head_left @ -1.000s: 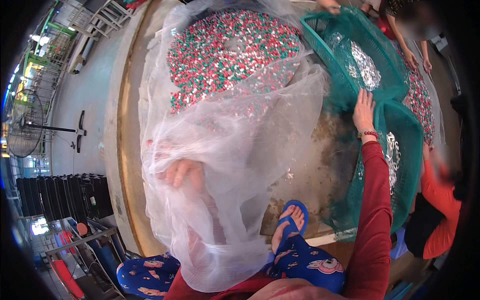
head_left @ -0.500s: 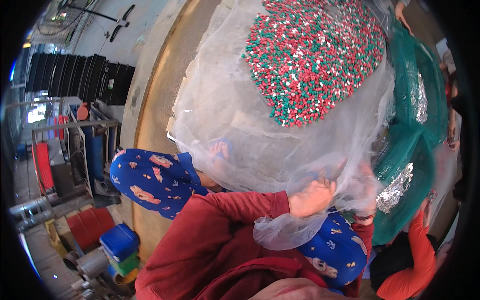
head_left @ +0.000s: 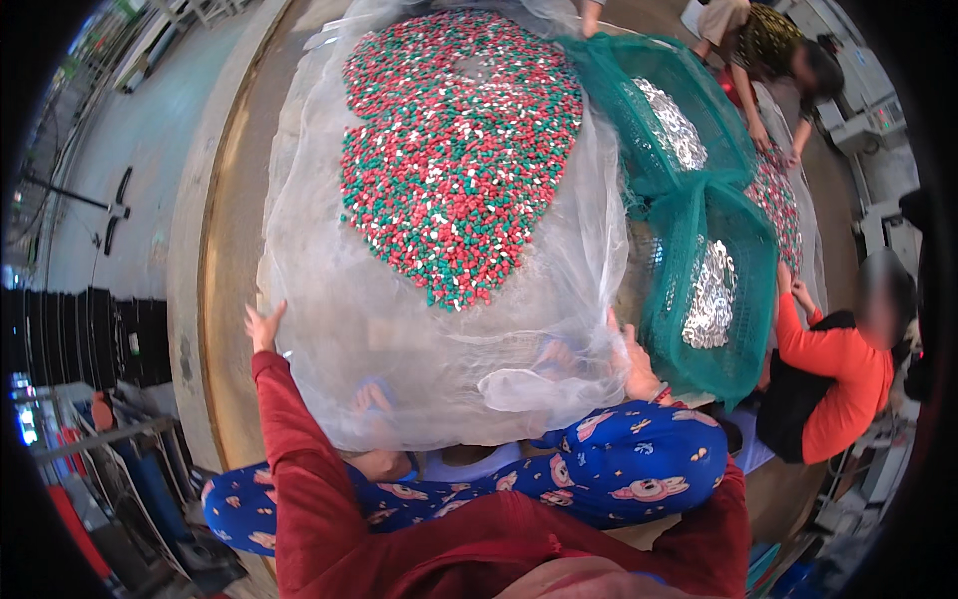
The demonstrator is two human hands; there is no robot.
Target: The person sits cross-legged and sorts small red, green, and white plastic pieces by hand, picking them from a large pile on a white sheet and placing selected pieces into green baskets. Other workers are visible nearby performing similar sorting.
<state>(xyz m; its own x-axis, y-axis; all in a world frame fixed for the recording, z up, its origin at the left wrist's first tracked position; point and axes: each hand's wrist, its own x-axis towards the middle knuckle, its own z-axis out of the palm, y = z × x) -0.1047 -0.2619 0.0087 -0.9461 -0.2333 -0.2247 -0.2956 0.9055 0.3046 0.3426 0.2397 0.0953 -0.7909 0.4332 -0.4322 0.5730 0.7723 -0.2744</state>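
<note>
Fingers of your left hand [head_left: 263, 327] spread open on the mesh sheet [head_left: 399, 339]; your right hand [head_left: 631, 351] pressed its far-right edge, grip unclear, apparently spreading it flat.

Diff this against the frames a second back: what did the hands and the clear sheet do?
The clear plastic sheet, earlier lifted and bunched, now lies spread. Left hand moved out to its left edge, right hand to its right edge. Pile of red, green and white pieces stays on it; green net bags unchanged.

Round wooden worktop [head_left: 215, 299] with pale raised rim, grey concrete floor [head_left: 110, 150] at left, black stacked crates [head_left: 80, 339], grey machine [head_left: 863, 125] at far right, daylight.
</note>
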